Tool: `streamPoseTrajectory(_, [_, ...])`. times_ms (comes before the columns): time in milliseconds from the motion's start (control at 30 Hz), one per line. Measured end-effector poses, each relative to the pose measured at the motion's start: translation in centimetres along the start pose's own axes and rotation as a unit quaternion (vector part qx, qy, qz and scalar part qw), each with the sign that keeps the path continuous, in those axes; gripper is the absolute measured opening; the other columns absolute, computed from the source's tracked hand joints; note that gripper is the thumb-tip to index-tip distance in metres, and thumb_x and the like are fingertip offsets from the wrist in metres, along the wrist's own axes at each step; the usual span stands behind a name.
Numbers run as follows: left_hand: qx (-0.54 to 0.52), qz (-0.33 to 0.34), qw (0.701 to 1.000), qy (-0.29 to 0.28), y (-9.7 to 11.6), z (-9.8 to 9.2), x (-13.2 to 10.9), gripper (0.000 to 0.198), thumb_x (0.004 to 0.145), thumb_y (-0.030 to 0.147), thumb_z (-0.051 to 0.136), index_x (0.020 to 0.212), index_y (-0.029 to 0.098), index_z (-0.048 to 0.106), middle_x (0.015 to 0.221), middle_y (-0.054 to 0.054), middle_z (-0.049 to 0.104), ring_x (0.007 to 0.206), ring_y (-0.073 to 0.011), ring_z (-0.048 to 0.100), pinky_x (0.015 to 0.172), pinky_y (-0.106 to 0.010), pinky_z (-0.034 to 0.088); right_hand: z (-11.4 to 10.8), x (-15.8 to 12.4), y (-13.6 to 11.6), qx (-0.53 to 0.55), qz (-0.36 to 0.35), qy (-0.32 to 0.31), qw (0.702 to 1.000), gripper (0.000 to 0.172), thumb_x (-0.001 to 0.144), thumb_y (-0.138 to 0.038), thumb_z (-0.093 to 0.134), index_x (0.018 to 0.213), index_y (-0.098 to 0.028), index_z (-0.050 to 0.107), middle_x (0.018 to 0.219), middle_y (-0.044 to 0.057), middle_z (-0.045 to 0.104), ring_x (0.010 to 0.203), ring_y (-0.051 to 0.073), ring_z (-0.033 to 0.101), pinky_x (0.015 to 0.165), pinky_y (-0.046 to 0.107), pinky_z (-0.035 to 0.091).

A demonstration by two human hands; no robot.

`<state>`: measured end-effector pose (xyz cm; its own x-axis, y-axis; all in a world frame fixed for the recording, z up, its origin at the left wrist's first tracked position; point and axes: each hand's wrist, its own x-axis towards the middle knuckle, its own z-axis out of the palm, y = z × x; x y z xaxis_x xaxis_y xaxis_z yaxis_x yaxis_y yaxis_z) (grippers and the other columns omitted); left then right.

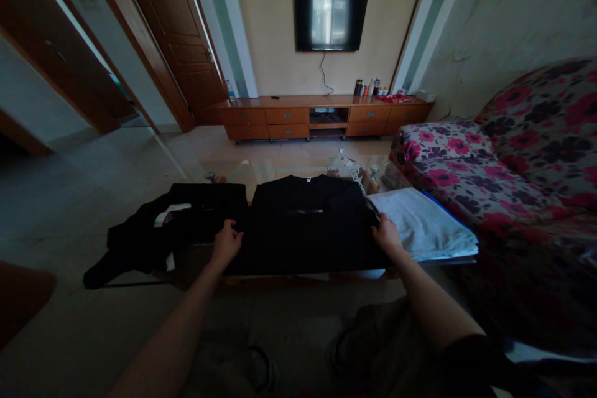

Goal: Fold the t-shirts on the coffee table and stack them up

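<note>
A black T-shirt lies spread flat on a low glass table, its collar pointing away from me. My left hand is closed on the shirt's left edge. My right hand grips the shirt's right edge, fingers pinched on the fabric. A second dark garment lies crumpled to the left and hangs over the table's corner. A folded pale grey cloth rests to the right of the shirt, touching my right hand's side.
A floral sofa stands close on the right. A wooden TV cabinet with a wall-mounted TV faces me across a tiled floor. Small items sit on the table's far part. Wooden doors at left.
</note>
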<state>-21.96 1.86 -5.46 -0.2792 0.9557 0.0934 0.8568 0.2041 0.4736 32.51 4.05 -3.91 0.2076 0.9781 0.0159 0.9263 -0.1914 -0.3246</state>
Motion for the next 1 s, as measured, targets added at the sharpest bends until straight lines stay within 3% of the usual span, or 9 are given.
streamPoseTrajectory(100, [0.078, 0.050, 0.993, 0.077, 1.4, 0.0, -0.6, 0.044, 0.093, 0.025, 0.055, 0.135, 0.014, 0.049, 0.119, -0.016, 0.064, 0.112, -0.0286, 0.064, 0.098, -0.040, 0.050, 0.0, -0.9, -1.1, -0.046, -0.014, 0.055, 0.997, 0.057, 0.095, -0.023, 0.056, 0.148, -0.006, 0.045, 0.131, 0.023, 0.062, 0.120, 0.033, 0.061, 0.101, 0.039, 0.046])
streamPoseTrajectory(167, [0.129, 0.102, 0.981, 0.097, 2.8, 0.1, -1.4, 0.044, 0.096, 0.028, 0.051, 0.138, 0.015, 0.052, 0.134, -0.019, 0.057, 0.122, -0.0323, 0.058, 0.102, -0.045, 0.048, 0.2, -1.9, -2.3, -0.071, -0.044, 0.084, 0.993, 0.056, 0.098, -0.029, 0.052, 0.150, -0.010, 0.046, 0.142, 0.023, 0.056, 0.127, 0.034, 0.055, 0.105, 0.042, 0.044])
streamPoseTrajectory(233, [0.145, 0.170, 0.973, 0.066, 4.4, 0.7, -2.4, 0.042, 0.100, 0.034, 0.046, 0.138, 0.019, 0.055, 0.141, -0.017, 0.056, 0.129, -0.0327, 0.054, 0.106, -0.046, 0.046, 0.8, -2.7, -3.8, -0.077, -0.096, 0.064, 0.990, 0.055, 0.101, -0.036, 0.047, 0.153, -0.016, 0.046, 0.153, 0.019, 0.048, 0.137, 0.034, 0.048, 0.109, 0.045, 0.040])
streamPoseTrajectory(333, [0.140, 0.243, 0.960, -0.003, 6.0, 2.4, -3.9, 0.051, 0.103, 0.045, 0.042, 0.148, 0.025, 0.053, 0.158, -0.012, 0.047, 0.146, -0.0314, 0.042, 0.119, -0.047, 0.035, 1.9, -3.6, -5.7, -0.097, -0.139, -0.029, 0.985, 0.061, 0.102, -0.051, 0.044, 0.159, -0.028, 0.041, 0.167, 0.011, 0.033, 0.152, 0.035, 0.029, 0.120, 0.056, 0.025])
streamPoseTrajectory(433, [0.157, 0.226, 0.960, -0.050, 6.0, 3.9, -4.9, 0.059, 0.104, 0.055, 0.036, 0.158, 0.034, 0.041, 0.169, -0.007, 0.033, 0.156, -0.0336, 0.026, 0.123, -0.055, 0.026, 2.4, -3.7, -6.4, -0.136, -0.084, -0.082, 0.984, 0.072, 0.099, -0.067, 0.041, 0.163, -0.034, 0.034, 0.171, 0.010, 0.026, 0.155, 0.042, 0.021, 0.120, 0.070, 0.004])
streamPoseTrajectory(567, [0.172, 0.206, 0.961, -0.073, 5.8, 4.3, -4.8, 0.067, 0.100, 0.064, 0.039, 0.161, 0.037, 0.037, 0.171, -0.007, 0.031, 0.157, -0.0362, 0.026, 0.122, -0.058, 0.025, 2.2, -3.4, -7.3, -0.161, -0.023, -0.078, 0.984, 0.091, 0.092, -0.079, 0.043, 0.164, -0.024, 0.035, 0.169, 0.019, 0.027, 0.153, 0.048, 0.024, 0.117, 0.072, -0.009])
streamPoseTrajectory(667, [0.177, 0.205, 0.961, -0.055, 7.6, 4.5, -4.3, 0.072, 0.100, 0.063, 0.038, 0.162, 0.027, 0.035, 0.168, -0.013, 0.035, 0.156, -0.0356, 0.029, 0.124, -0.056, 0.022, 2.5, -3.6, -10.0, -0.134, -0.076, -0.066, 0.986, 0.093, 0.095, -0.076, 0.038, 0.164, -0.015, 0.033, 0.171, 0.020, 0.023, 0.157, 0.043, 0.016, 0.122, 0.064, -0.007])
streamPoseTrajectory(833, [0.155, 0.246, 0.955, -0.060, 12.9, 6.7, -3.9, 0.065, 0.104, 0.046, 0.032, 0.161, 0.014, 0.037, 0.168, -0.013, 0.034, 0.158, -0.0281, 0.026, 0.128, -0.046, 0.019, 5.2, -5.8, -16.9, -0.014, -0.268, -0.057, 0.962, 0.072, 0.105, -0.063, 0.027, 0.166, -0.024, 0.030, 0.174, 0.006, 0.015, 0.160, 0.029, 0.013, 0.128, 0.049, 0.010])
streamPoseTrajectory(1000, [0.143, 0.265, 0.949, -0.095, 14.4, 8.9, -4.2, 0.064, 0.101, 0.031, 0.033, 0.163, 0.014, 0.033, 0.172, -0.007, 0.026, 0.160, -0.0221, 0.020, 0.130, -0.043, 0.017, 8.3, -7.4, -19.6, 0.014, -0.280, -0.068, 0.957, 0.064, 0.109, -0.046, 0.017, 0.167, -0.019, 0.026, 0.172, 0.007, 0.024, 0.160, 0.022, 0.016, 0.128, 0.043, 0.012])
